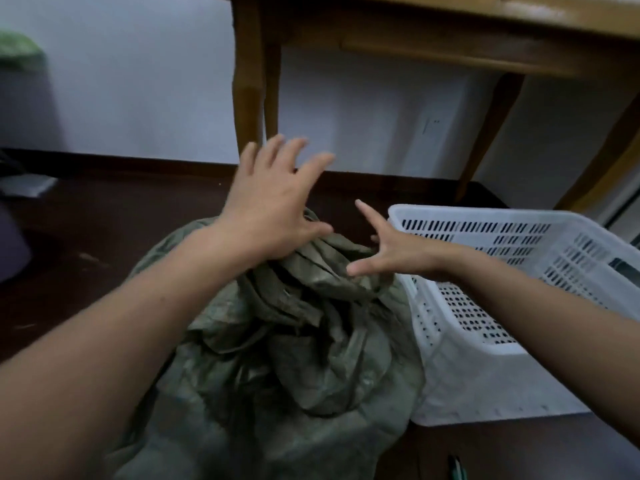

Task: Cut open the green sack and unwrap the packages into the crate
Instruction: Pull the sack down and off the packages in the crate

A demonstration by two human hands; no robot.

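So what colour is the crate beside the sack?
White, with slotted and perforated walls; the crate shows clearly in the head view.

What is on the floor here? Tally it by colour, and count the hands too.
Green sack: 1
White crate: 1
Green-handled tool, mostly cut off at the bottom edge: 1
Hands, both open, empty: left hand, right hand: 2
Total: 5

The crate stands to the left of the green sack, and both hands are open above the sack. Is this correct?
Not quite. The head view shows the crate to the right of the sack. The rest holds: left hand and right hand are open above it.
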